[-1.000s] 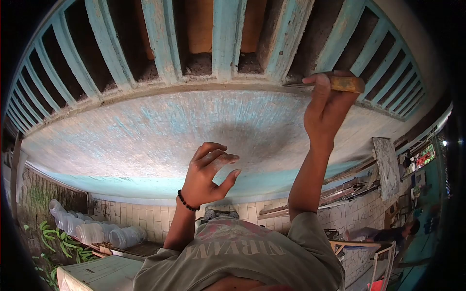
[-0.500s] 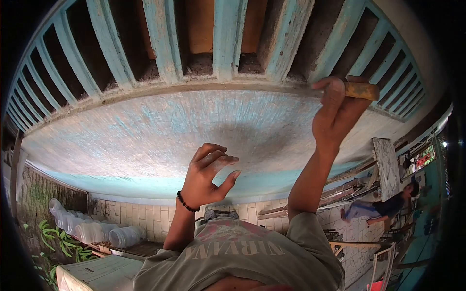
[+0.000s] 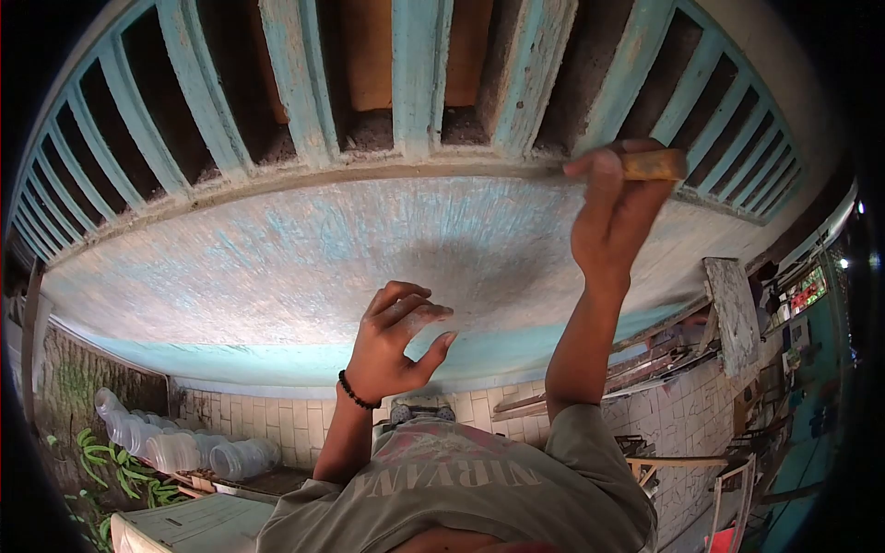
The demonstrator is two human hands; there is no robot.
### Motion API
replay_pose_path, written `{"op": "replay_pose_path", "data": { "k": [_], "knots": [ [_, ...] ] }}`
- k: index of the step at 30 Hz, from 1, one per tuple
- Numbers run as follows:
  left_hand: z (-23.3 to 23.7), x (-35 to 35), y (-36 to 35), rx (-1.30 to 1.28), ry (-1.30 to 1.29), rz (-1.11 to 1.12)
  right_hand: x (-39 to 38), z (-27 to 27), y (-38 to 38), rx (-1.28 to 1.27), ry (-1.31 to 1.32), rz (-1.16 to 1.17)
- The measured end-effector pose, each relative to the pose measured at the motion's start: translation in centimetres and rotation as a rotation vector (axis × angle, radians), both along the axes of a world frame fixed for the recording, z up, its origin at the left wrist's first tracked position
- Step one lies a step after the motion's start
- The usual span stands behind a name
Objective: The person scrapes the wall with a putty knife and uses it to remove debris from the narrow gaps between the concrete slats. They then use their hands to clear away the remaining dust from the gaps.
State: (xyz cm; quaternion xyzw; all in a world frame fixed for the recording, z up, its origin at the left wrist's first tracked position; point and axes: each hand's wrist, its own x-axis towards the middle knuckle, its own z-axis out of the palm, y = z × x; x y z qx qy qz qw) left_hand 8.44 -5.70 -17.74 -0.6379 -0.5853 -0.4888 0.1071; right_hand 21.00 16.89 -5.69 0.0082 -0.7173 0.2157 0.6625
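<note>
My right hand [image 3: 608, 207] is closed around a tool with a short, worn yellow-brown handle [image 3: 654, 166]. Its working end is hidden by my fingers, which are close to the ledge [image 3: 369, 173] below the turquoise slats [image 3: 419, 83]. Under the ledge is a wall [image 3: 304, 249] with patchy, scuffed turquoise paint. My left hand [image 3: 392, 341], with a dark bead bracelet at the wrist, hovers in front of the lower wall. Its fingers are loosely bent and apart from the thumb, and it holds nothing. Pale dust marks those fingers.
Clear plastic containers [image 3: 244, 458] lie in rows at lower left, beside green plants [image 3: 111, 465]. A pale panel [image 3: 198, 516] is near my left side. At right are a weathered board [image 3: 733, 309], long wooden pieces and a wooden frame [image 3: 678, 463] over a tiled floor.
My right hand has slid left along the ledge with the tool. My left hand is almost still. A person seen at the right earlier is out of view.
</note>
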Motion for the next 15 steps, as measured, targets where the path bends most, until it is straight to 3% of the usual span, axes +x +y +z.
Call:
{"op": "replay_pose_path", "data": {
  "k": [8,12,15],
  "knots": [
    [0.0,0.4,0.2,-0.009,0.007,-0.011,0.4,-0.7,0.0,0.029,-0.029,-0.005],
    [-0.2,0.4,0.6,0.005,0.005,-0.042,3.1,-2.8,-1.6,-0.165,0.173,0.218],
    [1.9,1.1,1.8,0.079,0.017,-0.129,2.5,-4.7,-4.5,-0.262,0.383,0.152]
  ]
}}
